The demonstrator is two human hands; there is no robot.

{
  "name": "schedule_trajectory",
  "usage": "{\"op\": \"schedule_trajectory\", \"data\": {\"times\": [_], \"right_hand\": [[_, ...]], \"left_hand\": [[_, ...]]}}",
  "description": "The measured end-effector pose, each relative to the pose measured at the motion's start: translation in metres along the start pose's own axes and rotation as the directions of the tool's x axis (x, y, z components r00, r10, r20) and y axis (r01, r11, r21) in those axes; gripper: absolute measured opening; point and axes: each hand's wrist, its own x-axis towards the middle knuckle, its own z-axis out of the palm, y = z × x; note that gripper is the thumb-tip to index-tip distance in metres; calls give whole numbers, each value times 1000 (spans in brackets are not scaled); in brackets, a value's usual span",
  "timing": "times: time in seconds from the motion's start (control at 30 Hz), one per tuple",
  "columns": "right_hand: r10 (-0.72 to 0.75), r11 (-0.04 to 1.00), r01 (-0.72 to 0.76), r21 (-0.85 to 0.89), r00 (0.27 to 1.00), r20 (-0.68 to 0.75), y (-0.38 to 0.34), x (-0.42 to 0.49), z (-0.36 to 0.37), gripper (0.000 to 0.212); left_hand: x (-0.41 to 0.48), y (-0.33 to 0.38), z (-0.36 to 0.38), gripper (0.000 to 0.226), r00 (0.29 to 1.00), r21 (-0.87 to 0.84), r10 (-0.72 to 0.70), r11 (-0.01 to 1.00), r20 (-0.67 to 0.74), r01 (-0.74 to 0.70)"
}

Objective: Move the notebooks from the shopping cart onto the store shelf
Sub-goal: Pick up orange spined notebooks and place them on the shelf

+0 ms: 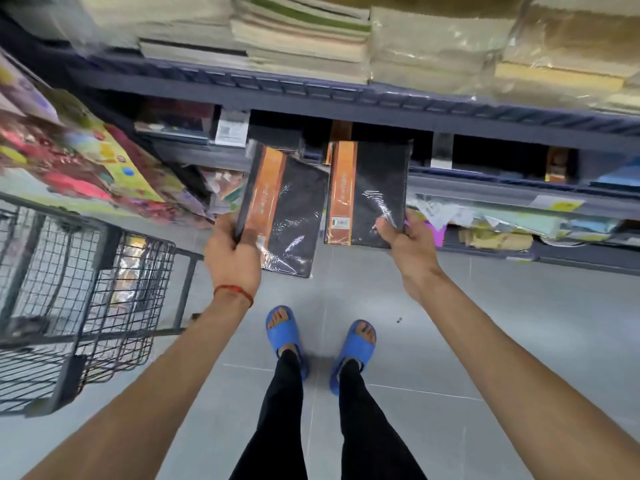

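Each hand holds one notebook up in front of the store shelf (346,98), above the grey tiled floor (485,323). The left hand (235,258) grips the left notebook (291,209) at its lower left corner, fingers curled round the spine edge. This book is tilted, with its top leaning to the right. The right hand (407,244) pinches the right notebook (374,188) at its lower right corner, thumb on the cover and the other fingers behind. This book is held nearly upright, its top edge level with the front edge of a middle shelf tier; I cannot tell whether it touches.

The books match: a black cover with a broad orange band down the spine side, sealed in clear, glinting film. The right one has a small pale label at the foot of its band. They hang just beside each other.

The dark wire shopping cart (86,289) stands at the left, near the left forearm. A red thread (233,292) circles the left wrist.
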Motion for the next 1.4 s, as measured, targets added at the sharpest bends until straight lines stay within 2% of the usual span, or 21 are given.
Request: {"op": "schedule_trajectory", "data": {"times": [0.07, 0.2, 0.33, 0.47, 0.57, 0.67, 0.83, 1.03, 1.13, 1.27, 1.33, 1.4], "right_hand": [[-5, 1000, 4, 29, 1000, 9, 5, 9, 1, 31], [-101, 991, 104, -80, 994, 47, 20, 8, -4, 82], [-286, 894, 288, -344, 957, 57, 25, 4, -2, 104], [-366, 844, 338, -416, 930, 12, 19, 13, 7, 88], [-382, 833, 332, -443, 924, -26, 10, 27, 15, 83], [-406, 817, 325, -477, 911, -74, 1, 43, 23, 79], [-432, 811, 318, -492, 891, -137, -9, 67, 33, 64], [-379, 832, 254, -493, 909, -171, -8, 65, 38, 76], [-379, 851, 263, -455, 907, -183, -2, 41, 35, 70], [-431, 847, 374, -377, 899, -76, -1, -3, 25, 38], [-442, 835, 417, -359, 897, 13, -6, -22, 19, 37], [-332, 882, 362, -303, 932, 146, -15, -36, 15, 40]], "left_hand": [[5, -5, 3, 24, 1000, -41, 3, 999, 6, -3], [11, -15, 6, 17, 1000, -121, 5, 993, 20, -3], [9, -16, 5, 15, 999, -144, -22, 989, 24, 26], [9, -13, -1, 16, 999, -146, -34, 989, 24, 37], [8, -8, -3, 12, 998, -148, -56, 987, 30, 60], [8, -4, -4, 19, 997, -166, -59, 984, 47, 66], [9, 0, -7, 10, 998, -189, -67, 980, 5, 67], [2, 10, -7, 7, 995, -191, -98, 977, 4, 97], [-2, 15, -6, 7, 991, -217, -126, 967, 33, 130], [-9, 27, -1, 15, 986, -271, -121, 951, 117, 149], [-15, 37, 5, 11, 980, -270, -115, 950, 162, 156], [-19, 44, 14, 8, 970, -281, -124, 942, 211, 181]]}}
